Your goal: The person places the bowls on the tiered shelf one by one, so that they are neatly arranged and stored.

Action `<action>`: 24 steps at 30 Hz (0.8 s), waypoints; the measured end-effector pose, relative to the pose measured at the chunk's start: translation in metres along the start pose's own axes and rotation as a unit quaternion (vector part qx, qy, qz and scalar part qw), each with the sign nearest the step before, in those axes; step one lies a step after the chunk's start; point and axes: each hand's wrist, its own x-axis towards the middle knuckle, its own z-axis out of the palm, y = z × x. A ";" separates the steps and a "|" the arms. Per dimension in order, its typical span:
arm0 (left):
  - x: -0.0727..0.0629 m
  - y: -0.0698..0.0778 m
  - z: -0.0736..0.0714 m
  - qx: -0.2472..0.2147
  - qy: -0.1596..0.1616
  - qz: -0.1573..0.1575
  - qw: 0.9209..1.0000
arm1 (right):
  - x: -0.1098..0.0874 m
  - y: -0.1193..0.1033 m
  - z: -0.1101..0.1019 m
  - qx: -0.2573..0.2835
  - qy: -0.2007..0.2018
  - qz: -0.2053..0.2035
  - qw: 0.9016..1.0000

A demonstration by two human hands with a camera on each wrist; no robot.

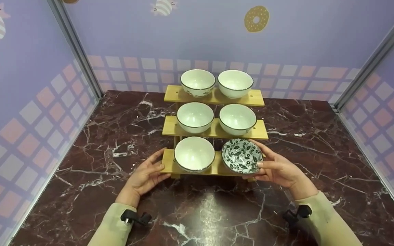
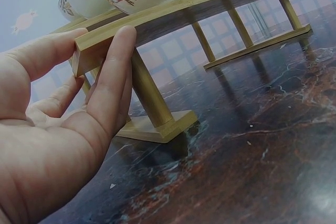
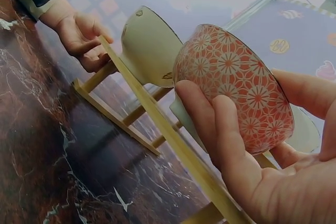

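A bowl (image 1: 242, 156) with a dark leaf-and-flower pattern inside and a red flower-patterned outside (image 3: 236, 85) is at the right end of the lowest shelf. My right hand (image 1: 279, 169) grips it by its side, fingers under it and thumb near the rim. The bowl is tilted; whether its foot touches the board is unclear. At the left end, my left hand (image 1: 149, 174) holds the lowest board (image 2: 97, 43) of the wooden stepped rack between thumb and fingers. Beside the held bowl, a white-lined bowl (image 1: 194, 154) sits on the same board.
On the middle shelf (image 1: 169, 125) stand two white-lined bowls, and two more are on the top shelf (image 1: 172, 93). The rack rests on a dark red marbled table (image 1: 115, 136). Purple patterned panels (image 1: 204, 34) enclose the back and sides.
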 end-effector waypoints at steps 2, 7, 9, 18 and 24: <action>0.000 0.000 0.000 0.000 -0.003 0.001 1.000 | 0.001 0.001 0.000 -0.001 0.005 0.004 1.000; 0.000 -0.002 -0.002 0.000 -0.013 0.006 1.000 | 0.004 0.001 0.000 0.004 0.006 0.008 1.000; -0.001 -0.002 -0.003 -0.002 -0.014 0.006 1.000 | 0.004 0.002 0.000 0.007 0.005 0.008 1.000; 0.000 -0.002 -0.004 -0.005 -0.020 0.005 1.000 | 0.004 0.003 0.001 0.005 0.010 0.013 1.000; 0.001 -0.002 -0.004 -0.003 -0.019 0.006 1.000 | 0.003 0.002 0.001 0.002 0.018 0.019 1.000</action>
